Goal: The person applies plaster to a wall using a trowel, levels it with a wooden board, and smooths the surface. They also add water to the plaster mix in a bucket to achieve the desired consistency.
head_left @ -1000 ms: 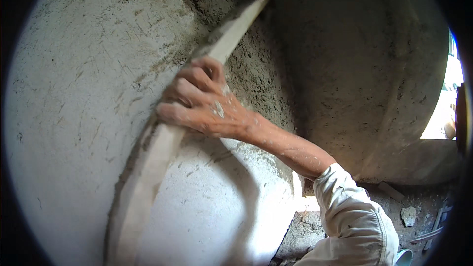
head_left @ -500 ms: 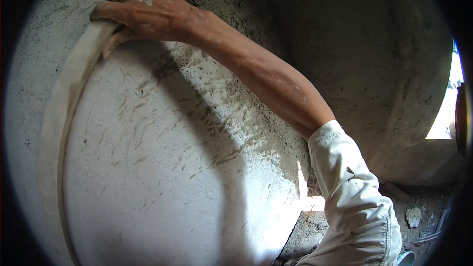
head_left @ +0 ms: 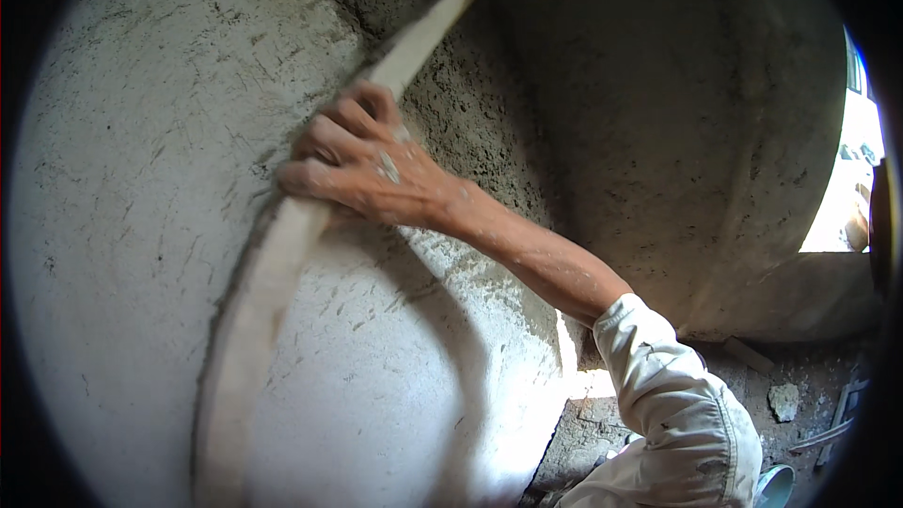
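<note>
A long, pale plastering straightedge [head_left: 246, 357] lies slantwise over a grey plastered wall [head_left: 122, 226]. Its upper end tapers toward the dark corner, and its lower end runs out of the picture. My right hand [head_left: 362, 158], spotted with plaster, is closed round the straightedge above the middle of its visible length. The fingers curl over its far edge; the thumb is mostly hidden beneath. Rough, darker mortar [head_left: 470, 122] shows right of the hand, beside the smoother plaster. My left hand is out of the picture.
A shaded wall [head_left: 658, 132] meets the plastered one at a corner. Bright light enters through an opening [head_left: 837, 198] at the right. On the floor lie a pale chunk of rubble [head_left: 783, 402] and a greenish bucket or bowl [head_left: 775, 486], partly behind my sleeve.
My right hand has moved right and downward across the wall, carrying the straightedge along. More of the upper end now shows beyond my hand, and smoother plaster lies uncovered at left.
</note>
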Tool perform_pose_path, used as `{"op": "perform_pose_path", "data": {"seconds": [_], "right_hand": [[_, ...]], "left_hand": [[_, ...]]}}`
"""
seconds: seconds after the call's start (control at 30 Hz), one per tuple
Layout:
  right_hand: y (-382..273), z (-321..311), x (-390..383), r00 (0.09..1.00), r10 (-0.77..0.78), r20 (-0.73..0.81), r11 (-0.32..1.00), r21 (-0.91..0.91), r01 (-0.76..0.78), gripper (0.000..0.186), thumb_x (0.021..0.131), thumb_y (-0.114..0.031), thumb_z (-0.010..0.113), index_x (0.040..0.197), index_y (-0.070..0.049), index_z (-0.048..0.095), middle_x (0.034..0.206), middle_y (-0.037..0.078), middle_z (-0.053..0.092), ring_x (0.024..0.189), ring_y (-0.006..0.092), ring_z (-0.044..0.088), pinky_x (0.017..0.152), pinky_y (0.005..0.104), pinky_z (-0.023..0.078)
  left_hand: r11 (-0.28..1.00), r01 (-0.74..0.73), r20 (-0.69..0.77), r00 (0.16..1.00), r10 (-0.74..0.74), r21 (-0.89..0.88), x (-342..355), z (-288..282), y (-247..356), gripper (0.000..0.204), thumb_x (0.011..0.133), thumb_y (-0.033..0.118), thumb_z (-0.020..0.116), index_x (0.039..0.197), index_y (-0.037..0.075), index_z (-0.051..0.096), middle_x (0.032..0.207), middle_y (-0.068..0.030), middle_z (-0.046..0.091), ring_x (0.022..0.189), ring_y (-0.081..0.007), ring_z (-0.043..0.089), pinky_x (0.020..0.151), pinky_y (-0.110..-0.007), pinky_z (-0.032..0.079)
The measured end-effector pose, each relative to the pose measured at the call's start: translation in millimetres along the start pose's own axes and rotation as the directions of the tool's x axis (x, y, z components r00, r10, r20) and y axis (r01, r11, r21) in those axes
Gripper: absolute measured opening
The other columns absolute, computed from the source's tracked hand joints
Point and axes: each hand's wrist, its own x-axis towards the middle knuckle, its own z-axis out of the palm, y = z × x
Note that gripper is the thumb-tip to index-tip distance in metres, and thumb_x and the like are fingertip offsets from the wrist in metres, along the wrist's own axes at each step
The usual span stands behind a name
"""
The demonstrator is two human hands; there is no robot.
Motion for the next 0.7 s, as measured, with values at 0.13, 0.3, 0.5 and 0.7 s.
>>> {"op": "perform_pose_path", "data": {"seconds": [0.13,0.3,0.5,0.7], "right_hand": [[-30,-18,-42,0.995,0.070,0.076,0.997,0.026,-0.072,0.046,0.076,-0.025,0.077,0.116,-0.034,0.057,0.097,-0.003,0.059,0.105,0.0201,0.054,0.106,0.0502,0.032],[-65,-34,-104,0.985,0.097,0.143,0.995,-0.025,-0.095,0.038,0.079,-0.026,0.075,0.113,-0.031,0.059,0.101,-0.001,0.060,0.110,0.0207,0.053,0.106,0.0505,0.032],[-68,-23,-88,0.995,0.065,0.080,0.998,-0.028,-0.063,0.044,0.076,-0.020,0.078,0.113,-0.034,0.059,0.101,-0.002,0.061,0.108,0.0198,0.054,0.105,0.0518,0.032],[14,15,51,0.997,-0.068,0.026,0.996,-0.055,0.070,0.024,0.084,-0.026,0.071,0.103,-0.036,0.058,0.093,-0.001,0.059,0.102,0.0187,0.056,0.098,0.0522,0.036]], "left_hand": [[0.999,-0.042,0.001,0.999,0.042,-0.031,-28,3,-6,0.054,0.101,0.049,0.041,0.126,0.003,0.057,0.111,-0.0167,0.064,0.083,-0.0294,0.063,0.074,-0.043,0.051],[0.992,-0.109,-0.003,0.994,0.109,-0.064,-56,9,-10,0.062,0.099,0.055,0.040,0.130,0.004,0.056,0.116,-0.0190,0.062,0.082,-0.0320,0.063,0.073,-0.046,0.051],[0.948,-0.298,-0.043,0.951,0.305,0.113,-57,19,-29,0.071,0.097,0.062,0.039,0.135,0.004,0.054,0.123,-0.0218,0.061,0.080,-0.0351,0.062,0.073,-0.049,0.051],[0.987,-0.159,-0.283,0.948,0.146,-0.024,52,-13,-1,0.071,0.097,0.066,0.035,0.113,0.002,0.062,0.096,-0.0166,0.064,0.061,-0.0279,0.056,0.059,-0.038,0.048]]}}
